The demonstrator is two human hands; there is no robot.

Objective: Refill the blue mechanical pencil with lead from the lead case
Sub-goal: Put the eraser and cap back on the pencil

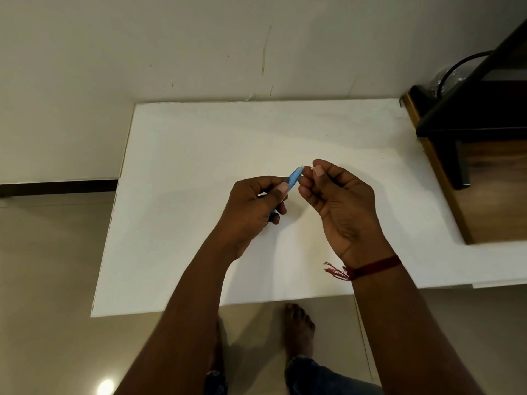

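While left hand clamps mostly hidden pencil | right hand pinches unclear white speck

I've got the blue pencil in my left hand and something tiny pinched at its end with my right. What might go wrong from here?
The small pale piece pinched by your right hand at the end of the pencil could slip and be hard to spot on the white table. Your left hand holds the pencil in the air, so lining the two up may wobble.
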